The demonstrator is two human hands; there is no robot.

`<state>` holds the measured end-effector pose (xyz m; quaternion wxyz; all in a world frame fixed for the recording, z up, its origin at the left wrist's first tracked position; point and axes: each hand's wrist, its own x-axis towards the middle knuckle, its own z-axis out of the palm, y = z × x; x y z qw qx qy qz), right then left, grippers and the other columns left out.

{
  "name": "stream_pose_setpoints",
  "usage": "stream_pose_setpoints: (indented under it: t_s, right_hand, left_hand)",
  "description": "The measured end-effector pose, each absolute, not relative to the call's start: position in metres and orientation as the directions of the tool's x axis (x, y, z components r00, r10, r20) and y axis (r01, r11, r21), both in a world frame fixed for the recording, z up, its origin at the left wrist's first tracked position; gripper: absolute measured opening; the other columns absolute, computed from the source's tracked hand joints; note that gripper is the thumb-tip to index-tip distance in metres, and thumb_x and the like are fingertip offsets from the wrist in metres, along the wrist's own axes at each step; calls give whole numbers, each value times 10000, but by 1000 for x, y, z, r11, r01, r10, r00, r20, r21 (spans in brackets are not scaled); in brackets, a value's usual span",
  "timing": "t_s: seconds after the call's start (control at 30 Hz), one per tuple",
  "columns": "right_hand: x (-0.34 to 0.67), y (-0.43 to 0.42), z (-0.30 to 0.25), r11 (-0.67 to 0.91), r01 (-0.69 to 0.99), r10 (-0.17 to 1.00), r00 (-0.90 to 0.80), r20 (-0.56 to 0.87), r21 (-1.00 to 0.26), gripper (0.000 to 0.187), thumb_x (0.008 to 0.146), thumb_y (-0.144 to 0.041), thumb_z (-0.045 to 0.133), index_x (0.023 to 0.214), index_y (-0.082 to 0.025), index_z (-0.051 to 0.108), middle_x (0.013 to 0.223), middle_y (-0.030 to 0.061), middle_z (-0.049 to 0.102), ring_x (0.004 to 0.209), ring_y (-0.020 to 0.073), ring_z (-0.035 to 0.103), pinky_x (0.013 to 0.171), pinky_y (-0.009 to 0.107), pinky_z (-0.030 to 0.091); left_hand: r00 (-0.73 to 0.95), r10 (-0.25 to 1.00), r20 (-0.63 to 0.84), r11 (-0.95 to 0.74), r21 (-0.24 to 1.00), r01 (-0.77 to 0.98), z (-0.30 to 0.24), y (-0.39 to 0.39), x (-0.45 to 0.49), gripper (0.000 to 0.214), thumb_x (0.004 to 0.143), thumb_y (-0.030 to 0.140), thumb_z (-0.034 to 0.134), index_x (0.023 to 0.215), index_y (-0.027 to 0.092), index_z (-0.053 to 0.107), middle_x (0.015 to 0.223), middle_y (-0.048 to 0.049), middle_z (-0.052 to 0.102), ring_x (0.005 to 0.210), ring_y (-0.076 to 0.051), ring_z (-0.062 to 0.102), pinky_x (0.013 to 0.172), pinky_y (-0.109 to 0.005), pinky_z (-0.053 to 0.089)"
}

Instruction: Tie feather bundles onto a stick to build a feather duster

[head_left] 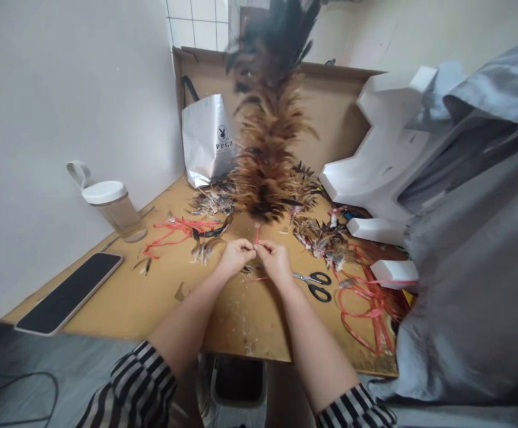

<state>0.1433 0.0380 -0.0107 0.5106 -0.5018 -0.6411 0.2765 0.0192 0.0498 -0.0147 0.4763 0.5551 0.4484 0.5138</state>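
A tall feather duster of brown and black feathers stands upright over the wooden table. Its thin red stem comes down between my two hands. My left hand and my right hand meet just below the feathers, fingers pinched together on the stem and a red string. Black-handled scissors lie just right of my right hand.
Loose feathers and red strings litter the table. A phone lies at the left, a lidded clear jug behind it, a silver bag at the back, white foam pieces and grey cloth at the right. A bin sits below.
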Motion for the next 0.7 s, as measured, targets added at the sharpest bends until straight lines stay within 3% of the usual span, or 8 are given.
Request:
stream_pose_setpoints:
  t_s: [0.17,0.4,0.7]
  right_hand:
    - [143,37,-10,369,380,913,23,407,-848,201,745,-269,544,798,-187,720,745,31,706,670,171,610,630,258,447]
    - [146,35,-3,340,341,921,67,384,-876,192,726,-269,570,801,-177,721,758,44,712,683,176,621,646,262,451]
    - [142,35,-8,351,375,906,93,412,-858,200,739,-284,549,771,-164,706,685,28,682,606,153,575,604,246,432]
  left_hand:
    - [61,984,166,-164,986,-22,-12,48,21,150,518,219,671,556,130,556,488,40,524,429,-46,405,436,-170,302]
    - [195,978,67,-48,994,-100,-11,48,15,263,586,292,677,768,103,651,477,19,551,381,-49,413,416,-183,318]
    - [78,989,127,-122,990,-68,-9,48,20,240,504,274,741,614,121,591,504,36,552,438,-53,447,448,-180,345]
